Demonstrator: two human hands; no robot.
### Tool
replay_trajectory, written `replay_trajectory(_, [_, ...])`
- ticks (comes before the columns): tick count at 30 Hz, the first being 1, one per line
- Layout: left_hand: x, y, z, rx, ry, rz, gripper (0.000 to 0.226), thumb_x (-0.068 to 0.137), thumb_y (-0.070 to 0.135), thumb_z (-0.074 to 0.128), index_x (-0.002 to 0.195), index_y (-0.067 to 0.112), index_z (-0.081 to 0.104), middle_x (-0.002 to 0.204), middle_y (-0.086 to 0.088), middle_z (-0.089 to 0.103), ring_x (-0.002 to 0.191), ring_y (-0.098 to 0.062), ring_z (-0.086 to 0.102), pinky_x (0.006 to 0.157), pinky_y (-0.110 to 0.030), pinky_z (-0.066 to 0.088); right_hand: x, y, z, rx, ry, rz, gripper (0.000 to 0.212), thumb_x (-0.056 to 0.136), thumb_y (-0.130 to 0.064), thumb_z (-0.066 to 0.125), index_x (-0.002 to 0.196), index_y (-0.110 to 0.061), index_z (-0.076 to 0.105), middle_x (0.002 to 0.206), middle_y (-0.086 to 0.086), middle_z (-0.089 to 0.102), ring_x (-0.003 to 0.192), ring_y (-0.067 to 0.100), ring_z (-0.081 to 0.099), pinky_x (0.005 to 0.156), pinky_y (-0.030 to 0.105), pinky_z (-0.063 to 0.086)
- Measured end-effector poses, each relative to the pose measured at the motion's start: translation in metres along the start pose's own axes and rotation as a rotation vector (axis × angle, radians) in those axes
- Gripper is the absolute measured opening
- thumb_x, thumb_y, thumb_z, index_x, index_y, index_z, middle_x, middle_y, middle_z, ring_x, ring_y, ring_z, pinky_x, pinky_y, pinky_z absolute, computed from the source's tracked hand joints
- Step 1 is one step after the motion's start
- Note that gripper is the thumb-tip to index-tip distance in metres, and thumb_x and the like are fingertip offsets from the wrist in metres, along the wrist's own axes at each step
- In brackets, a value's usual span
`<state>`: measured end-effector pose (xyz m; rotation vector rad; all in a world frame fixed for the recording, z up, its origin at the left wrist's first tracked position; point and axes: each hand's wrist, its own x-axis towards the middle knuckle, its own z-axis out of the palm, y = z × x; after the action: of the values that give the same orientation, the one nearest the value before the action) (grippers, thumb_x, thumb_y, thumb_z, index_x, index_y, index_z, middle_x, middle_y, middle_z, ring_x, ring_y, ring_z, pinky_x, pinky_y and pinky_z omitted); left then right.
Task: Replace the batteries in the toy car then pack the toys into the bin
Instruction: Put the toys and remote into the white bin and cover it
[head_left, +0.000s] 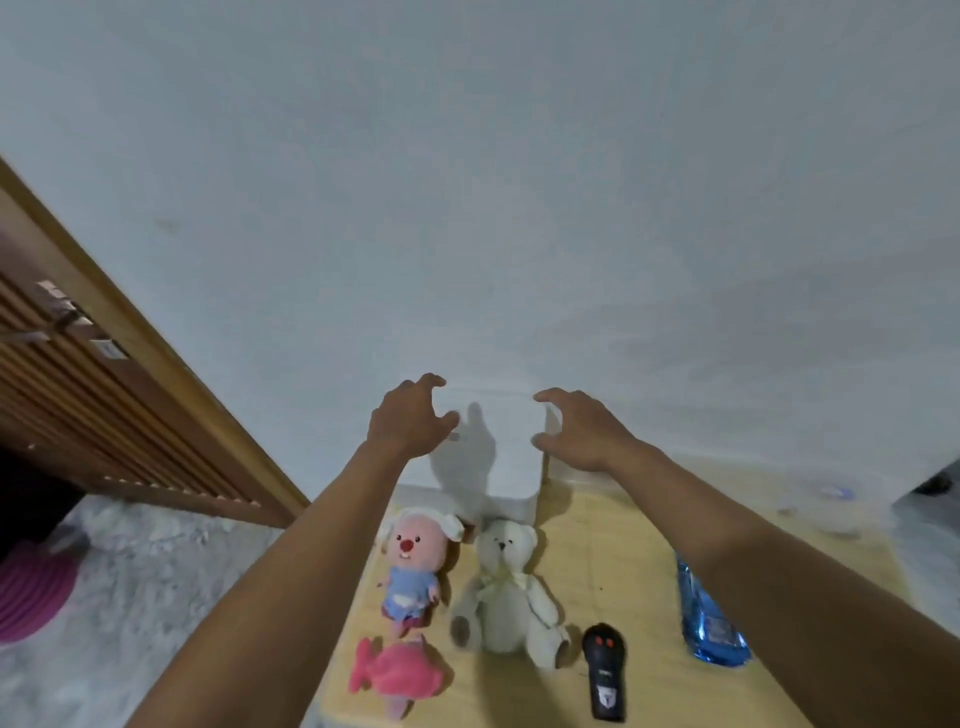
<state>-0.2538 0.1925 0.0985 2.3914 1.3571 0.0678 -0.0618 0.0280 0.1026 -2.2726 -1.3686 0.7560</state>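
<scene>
A white bin (498, 467) stands against the wall at the back of the yellowish table (613, 540). My left hand (410, 418) and my right hand (579, 431) reach out to either side of it with fingers spread and curved; I cannot tell whether they touch it. The left hand casts a shadow on the bin's front. A blue toy car (709, 621) lies at the right, partly hidden by my right forearm. A black remote control (604, 673) lies near the front edge.
A pink plush in a blue dress (413, 564), a white teddy bear (506, 590) and a pink fish plush (397, 673) lie on the table's left half. A clear plastic item (831, 501) sits at the back right. A slatted wooden door (104, 395) stands at the left.
</scene>
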Motion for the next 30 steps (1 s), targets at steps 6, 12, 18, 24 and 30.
replay_trajectory(6, [0.015,-0.05,0.013,0.029,-0.161,-0.037,0.086,0.087,0.061,0.069,0.157,0.033,0.027,0.159,-0.011,0.029,0.139,-0.04,0.04,0.111,-0.052,0.041,0.031,-0.021,0.065,-0.002,-0.019,0.13,0.075,0.088,-0.04,0.069,0.152,-0.032,0.032,0.16,0.003,0.026,0.14,0.025,0.042,0.108,0.036,0.04])
replay_trajectory(12, [0.029,-0.086,0.041,-0.03,-0.26,0.018,0.1,0.08,0.074,0.067,0.16,0.04,0.017,0.171,-0.004,0.002,0.145,-0.038,0.04,0.116,-0.053,0.037,0.047,-0.025,0.1,-0.094,-0.02,0.216,0.085,0.087,-0.051,0.065,0.157,-0.037,0.02,0.168,-0.001,0.001,0.148,0.037,0.026,0.115,0.044,0.033])
replay_trajectory(18, [0.037,-0.092,0.051,-0.041,-0.275,0.126,0.098,0.081,0.071,0.068,0.16,0.036,0.022,0.169,-0.006,0.011,0.148,-0.04,0.032,0.119,-0.05,0.031,0.055,-0.031,0.108,-0.073,0.018,0.29,0.088,0.084,-0.053,0.068,0.157,-0.033,0.023,0.166,0.001,0.008,0.146,0.036,0.028,0.113,0.044,0.033])
replay_trajectory(24, [0.044,-0.093,0.059,0.062,-0.309,0.164,0.093,0.073,0.074,0.067,0.152,0.044,0.03,0.161,0.0,0.017,0.136,-0.036,0.042,0.108,-0.049,0.038,0.057,-0.036,0.107,-0.038,0.086,0.361,0.095,0.075,-0.056,0.078,0.154,-0.03,0.032,0.162,-0.006,0.021,0.141,0.033,0.03,0.109,0.042,0.035])
replay_trajectory(30, [0.047,-0.091,0.062,0.086,-0.308,0.177,0.088,0.078,0.069,0.07,0.152,0.044,0.031,0.163,-0.001,0.015,0.135,-0.038,0.041,0.107,-0.046,0.036,0.055,-0.042,0.1,-0.033,0.092,0.389,0.093,0.073,-0.053,0.082,0.151,-0.028,0.039,0.157,-0.007,0.029,0.136,0.032,0.033,0.102,0.036,0.035])
